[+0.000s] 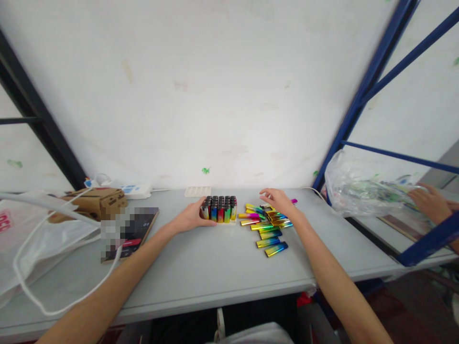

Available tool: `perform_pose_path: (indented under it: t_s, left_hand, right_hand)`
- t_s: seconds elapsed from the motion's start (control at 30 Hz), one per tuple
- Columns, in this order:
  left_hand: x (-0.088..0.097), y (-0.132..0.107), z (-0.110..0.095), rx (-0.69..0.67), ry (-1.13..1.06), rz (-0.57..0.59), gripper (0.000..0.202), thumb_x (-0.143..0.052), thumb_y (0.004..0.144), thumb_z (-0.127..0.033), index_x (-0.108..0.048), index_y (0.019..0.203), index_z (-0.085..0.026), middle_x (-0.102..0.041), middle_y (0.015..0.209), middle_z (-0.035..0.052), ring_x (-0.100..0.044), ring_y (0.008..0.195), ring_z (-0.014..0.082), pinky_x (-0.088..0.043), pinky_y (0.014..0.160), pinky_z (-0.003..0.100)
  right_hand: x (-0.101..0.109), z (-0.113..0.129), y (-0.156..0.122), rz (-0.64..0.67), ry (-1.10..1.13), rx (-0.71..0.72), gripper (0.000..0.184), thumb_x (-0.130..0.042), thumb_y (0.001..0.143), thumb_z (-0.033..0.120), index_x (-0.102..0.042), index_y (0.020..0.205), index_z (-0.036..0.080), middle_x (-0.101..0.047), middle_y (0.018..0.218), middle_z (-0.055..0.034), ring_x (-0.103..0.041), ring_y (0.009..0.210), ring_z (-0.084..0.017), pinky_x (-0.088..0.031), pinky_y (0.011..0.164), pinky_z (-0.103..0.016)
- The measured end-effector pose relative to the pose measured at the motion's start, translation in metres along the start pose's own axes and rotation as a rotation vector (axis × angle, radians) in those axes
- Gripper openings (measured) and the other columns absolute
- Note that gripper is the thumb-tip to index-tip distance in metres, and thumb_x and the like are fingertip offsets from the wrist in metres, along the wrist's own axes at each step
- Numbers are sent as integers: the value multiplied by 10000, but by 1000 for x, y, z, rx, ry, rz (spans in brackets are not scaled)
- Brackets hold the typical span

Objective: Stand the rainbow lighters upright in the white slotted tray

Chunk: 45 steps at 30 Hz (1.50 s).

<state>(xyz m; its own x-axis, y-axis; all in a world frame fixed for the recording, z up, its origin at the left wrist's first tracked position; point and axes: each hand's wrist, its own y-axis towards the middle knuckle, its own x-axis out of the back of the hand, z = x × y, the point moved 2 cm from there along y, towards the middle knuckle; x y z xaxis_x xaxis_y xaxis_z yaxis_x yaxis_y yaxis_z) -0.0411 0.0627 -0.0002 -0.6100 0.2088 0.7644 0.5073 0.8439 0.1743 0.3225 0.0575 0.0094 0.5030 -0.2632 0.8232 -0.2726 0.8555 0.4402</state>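
Upright lighters (221, 213) with black tops and multicoloured bodies stand packed in rows in a pale tray (229, 223). My left hand (195, 213) is closed around the left side of this block, thumb in front and fingers behind. To its right, several shiny metallic lighter sleeves (270, 242) in gold, green, blue and pink lie in a loose pile. Over the back of that pile is my right hand (279, 199), its fingers stretched leftward and apart. Nothing shows in its grasp, though its palm side is partly hidden.
A second pale tray (198, 191) lies by the wall. On the left are a cardboard box (96, 205), a flat dark box (139, 234), a power strip (134, 191) and a white cable (34, 301). A blue frame (353, 112) borders the right, with a plastic bag (355, 186) and another person's hand (430, 200) beyond.
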Motion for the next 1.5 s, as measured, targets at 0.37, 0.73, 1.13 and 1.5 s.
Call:
perform_pose_path:
  t_s: [0.37,0.73,1.13,1.5]
  left_hand:
    - [0,0,0,2,-15,1,925,-822,616,-643,-471,1344,-192,-700,1126,82,-672,940,305,-541,775,374]
    - [1,1,0,-7,29,3,926,-814,636,-658,-466,1347,-178,-693,1156,90,-668,958,298,-532,788,363]
    - [0,0,1,-30,-25,16,873,-808,634,-669,-496,1304,-204,-705,1106,60,-666,916,283,-534,761,361]
    - [0,1,0,-50,-28,-6,896,-820,629,-646,-505,1342,-204,-689,1209,82,-647,1067,318,-524,874,384]
  right_hand:
    - [-17,-3,-3,232,-57,93,189,-664,911,308,-788,981,183,-721,921,-96,-622,962,-253,-464,907,-356]
    - [-21,20,2,-83,166,-11,220,-588,936,316,-671,1059,153,-679,1082,-112,-640,938,-204,-518,859,-365]
    - [-15,55,6,-277,1159,-312,485,-697,779,660,-528,946,237,-686,844,-12,-641,715,-144,-554,676,-287]
    - [-38,106,-5,-11,699,-131,515,-444,940,666,-393,687,221,-342,594,56,-342,536,-104,-274,499,-241]
